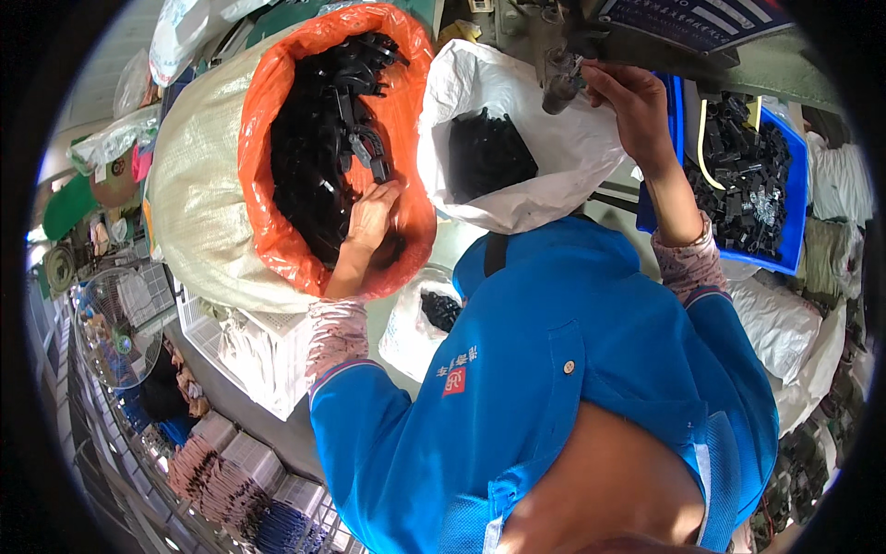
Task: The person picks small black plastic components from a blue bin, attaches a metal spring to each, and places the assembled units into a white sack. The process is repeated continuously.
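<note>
My left hand (371, 220) reaches into an orange-lined sack (411, 120) at the upper left. Its fingers are closed at the end of a black plastic part (379, 168), which has a curved piece beside it. Many similar black parts (309, 175) fill the sack around it. At the upper right, my right hand (632, 103) is raised beside a metal machine head (560, 83). Its thumb and finger are pinched together against the machine head; whatever they hold is too small or hidden to name.
Between my hands stands a white sack (577, 152) with black parts (489, 152) inside. A blue bin (794, 208) of small black and clear pieces is at the right. Below sit a small white bag (406, 332) and a white crate (208, 332). A fan (120, 328) stands far left.
</note>
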A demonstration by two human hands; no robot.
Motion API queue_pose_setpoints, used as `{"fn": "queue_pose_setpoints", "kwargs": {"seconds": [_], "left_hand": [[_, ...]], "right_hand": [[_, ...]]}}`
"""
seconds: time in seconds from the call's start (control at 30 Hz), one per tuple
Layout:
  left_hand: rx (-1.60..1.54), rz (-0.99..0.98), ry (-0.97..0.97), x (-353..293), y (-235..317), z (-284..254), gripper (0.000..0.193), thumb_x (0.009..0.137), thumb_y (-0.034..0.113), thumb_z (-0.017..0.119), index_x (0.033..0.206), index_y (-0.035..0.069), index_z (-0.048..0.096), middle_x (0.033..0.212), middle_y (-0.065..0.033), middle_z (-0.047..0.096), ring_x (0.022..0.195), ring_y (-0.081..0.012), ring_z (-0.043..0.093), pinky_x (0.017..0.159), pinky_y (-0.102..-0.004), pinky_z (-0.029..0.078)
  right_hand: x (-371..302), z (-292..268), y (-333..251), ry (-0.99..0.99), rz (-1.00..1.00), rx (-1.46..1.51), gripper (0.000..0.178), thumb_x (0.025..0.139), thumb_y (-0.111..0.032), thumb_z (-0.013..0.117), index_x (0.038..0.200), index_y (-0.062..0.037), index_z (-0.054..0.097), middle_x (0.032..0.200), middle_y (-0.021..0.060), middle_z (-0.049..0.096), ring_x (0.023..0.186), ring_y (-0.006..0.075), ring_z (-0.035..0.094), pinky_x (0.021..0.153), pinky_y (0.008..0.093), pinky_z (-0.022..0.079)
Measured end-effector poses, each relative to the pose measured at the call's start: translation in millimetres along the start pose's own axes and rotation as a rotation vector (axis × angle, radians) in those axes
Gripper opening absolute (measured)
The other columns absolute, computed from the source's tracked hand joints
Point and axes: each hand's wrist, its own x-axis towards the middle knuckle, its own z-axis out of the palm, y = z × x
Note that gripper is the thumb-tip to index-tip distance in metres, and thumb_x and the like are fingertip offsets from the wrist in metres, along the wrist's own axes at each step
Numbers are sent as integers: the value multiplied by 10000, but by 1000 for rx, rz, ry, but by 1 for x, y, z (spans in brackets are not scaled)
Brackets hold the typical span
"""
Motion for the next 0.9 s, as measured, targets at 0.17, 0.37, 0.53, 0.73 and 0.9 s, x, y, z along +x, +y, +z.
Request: {"fn": "queue_pose_setpoints", "kwargs": {"seconds": [0.17,0.37,0.53,0.73,0.9], "left_hand": [[-97,-53,154,-9,22,-32,472,759,-55,571,1207,89,607,1195,-121,648,1023,-313,642,865,-401,537],[-785,-647,496,15,-20,-39,194,863,-81,492,936,-22,662,775,-72,690,618,-100,614,557,-240,490],[-425,-482,231,29,-7,-26,307,838,124,638,1119,-2,639,906,-139,726,801,-240,700,736,-326,545],[-166,-835,-132,33,2,-5,616,776,326,745,1272,40,520,1093,-109,705,1031,-323,659,912,-409,493],[-232,-872,50,28,25,11,638,766,344,772,1263,59,490,1109,-172,664,1032,-355,642,901,-421,493]], "right_hand": [[6,1,-2,-7,118,-76,173,876,-113,705,1008,-3,727,784,47,692,661,90,577,622,232,463],[5,5,-3,34,167,52,164,879,-151,707,983,-25,732,806,34,698,646,102,591,628,261,483],[11,-14,29,132,201,170,170,879,-104,703,1000,12,676,800,61,666,685,131,629,653,258,523],[-9,8,47,228,-61,-522,219,915,-178,683,1051,-8,702,791,51,697,710,86,653,643,232,542],[-58,4,46,89,-163,-684,286,932,-106,624,1211,-41,636,840,46,687,725,79,609,654,238,505]]}}
